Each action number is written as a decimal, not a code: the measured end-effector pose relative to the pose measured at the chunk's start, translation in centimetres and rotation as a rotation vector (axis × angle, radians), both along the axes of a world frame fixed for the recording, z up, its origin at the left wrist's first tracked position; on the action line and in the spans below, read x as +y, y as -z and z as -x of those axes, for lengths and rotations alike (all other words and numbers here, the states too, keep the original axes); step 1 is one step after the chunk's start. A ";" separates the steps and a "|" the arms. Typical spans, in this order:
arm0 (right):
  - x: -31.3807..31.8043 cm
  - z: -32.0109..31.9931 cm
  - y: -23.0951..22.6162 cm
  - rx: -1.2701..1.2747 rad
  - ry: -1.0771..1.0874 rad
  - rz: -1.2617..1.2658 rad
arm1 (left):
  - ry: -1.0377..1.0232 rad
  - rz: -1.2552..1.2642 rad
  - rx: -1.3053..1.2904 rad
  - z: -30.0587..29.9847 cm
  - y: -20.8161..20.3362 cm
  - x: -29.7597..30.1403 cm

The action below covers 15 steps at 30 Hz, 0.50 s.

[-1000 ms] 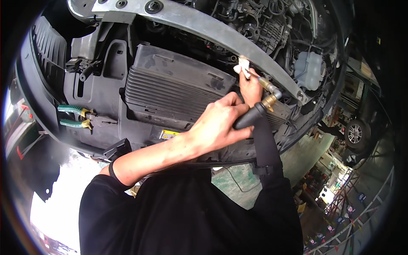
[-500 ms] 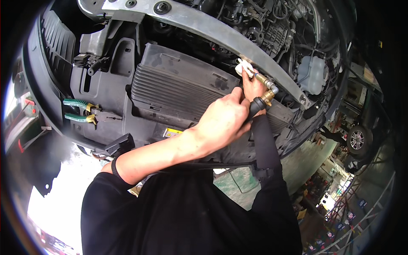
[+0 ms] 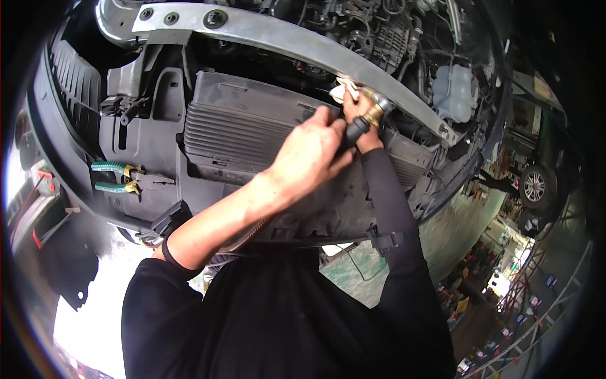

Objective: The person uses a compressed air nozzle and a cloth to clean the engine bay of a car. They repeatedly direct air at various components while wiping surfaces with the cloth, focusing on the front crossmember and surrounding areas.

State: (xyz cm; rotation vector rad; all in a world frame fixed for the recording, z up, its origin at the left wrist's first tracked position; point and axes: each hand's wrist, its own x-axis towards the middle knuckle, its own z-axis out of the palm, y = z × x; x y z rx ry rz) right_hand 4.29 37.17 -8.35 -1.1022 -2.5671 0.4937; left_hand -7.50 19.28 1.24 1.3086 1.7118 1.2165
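Note:
My left hand (image 3: 308, 146) is closed round the black end of a hose (image 3: 357, 129). This end carries a brass fitting (image 3: 374, 115) and a bent metal elbow (image 3: 380, 100), partly blurred, under the silver crossbar (image 3: 290, 28) of a car's front end. Just beyond it my right hand (image 3: 351, 112) pinches a crumpled white cloth (image 3: 344, 90) close to the bar's underside. The fitting hides some of the right hand's fingers, and whether fitting and cloth touch I cannot tell. A braided stretch of hose (image 3: 252, 232) shows below my left forearm.
Green-handled pliers (image 3: 129, 177) lie on the black plastic panel at the left. A ribbed black part (image 3: 237, 129) sits behind my left hand. Beyond the crossbar are the engine (image 3: 379, 41) and a whitish tank (image 3: 452, 91). A wheel (image 3: 535, 187) stands far right.
The whole view has shifted slightly left. My left hand has moved the hose end farther away and leftward, nearer the cloth. My right hand still holds the cloth by the crossbar.

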 end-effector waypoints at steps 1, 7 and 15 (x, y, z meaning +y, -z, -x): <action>-0.2 -0.1 0.1 0.021 -0.014 0.048 | -0.014 0.011 -0.009 0.1 0.2 0.0; -0.7 0.6 0.5 -0.090 0.170 0.080 | -0.071 0.002 -0.045 1.1 0.9 -0.4; -1.3 -1.5 -4.8 -0.092 0.182 0.125 | -0.198 0.166 -0.379 2.1 1.2 0.3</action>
